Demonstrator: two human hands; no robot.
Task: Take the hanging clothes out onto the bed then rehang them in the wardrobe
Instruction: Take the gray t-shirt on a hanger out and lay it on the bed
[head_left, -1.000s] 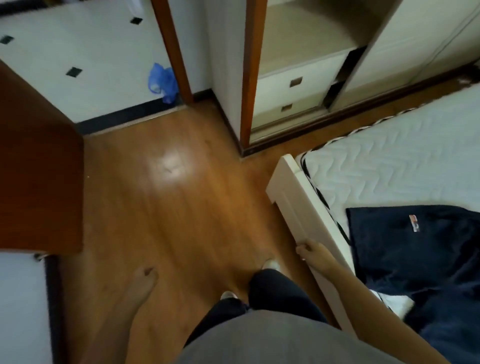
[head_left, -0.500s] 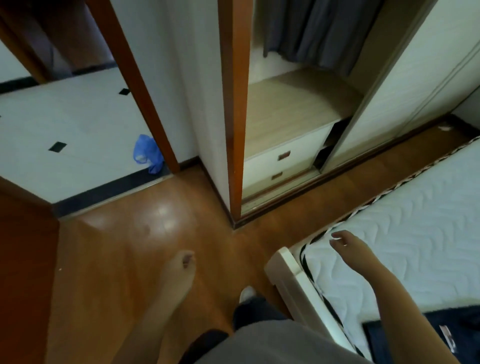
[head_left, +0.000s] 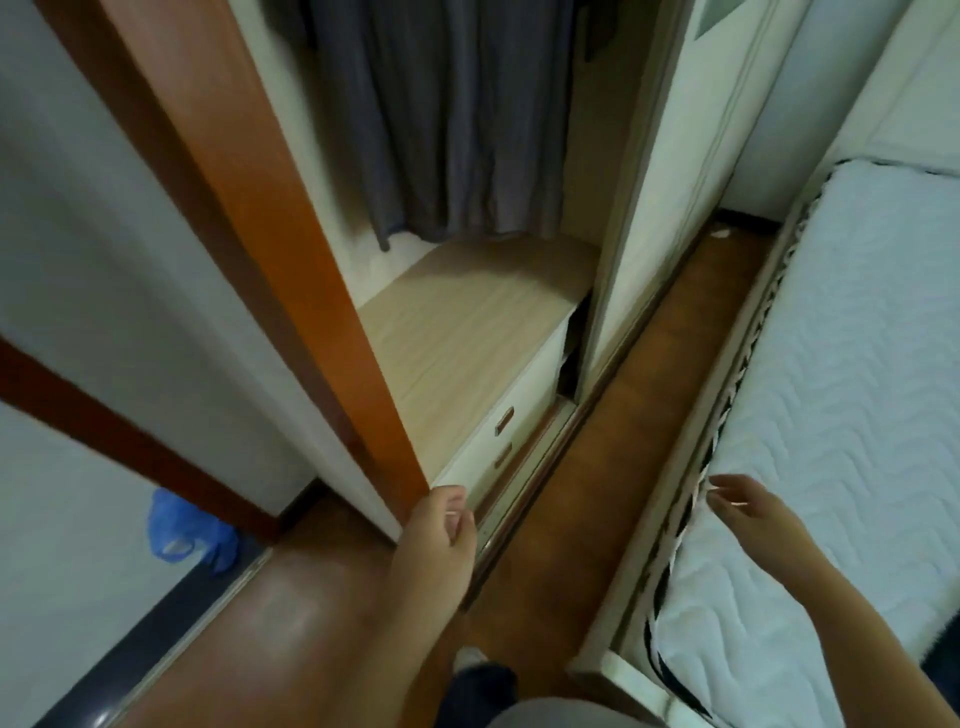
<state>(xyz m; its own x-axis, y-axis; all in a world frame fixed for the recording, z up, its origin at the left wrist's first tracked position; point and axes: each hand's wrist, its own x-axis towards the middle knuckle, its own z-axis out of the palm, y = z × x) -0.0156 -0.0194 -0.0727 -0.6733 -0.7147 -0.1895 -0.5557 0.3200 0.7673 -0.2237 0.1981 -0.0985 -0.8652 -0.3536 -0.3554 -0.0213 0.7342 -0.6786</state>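
Hanging clothes (head_left: 441, 119), grey, at 12 o'clock: left hand (head_left: 441, 525) and right hand (head_left: 748, 512) are hovering empty, fingers relaxed; best lifting each garment from its top.

No lettering, label or number can be read; the drawer fronts (head_left: 511, 434) just beyond the left hand (head_left: 439, 540) bear small dark marks, probably handles, too blurred to tell, and the mattress (head_left: 841, 415) by the right hand (head_left: 753, 514) shows only quilting
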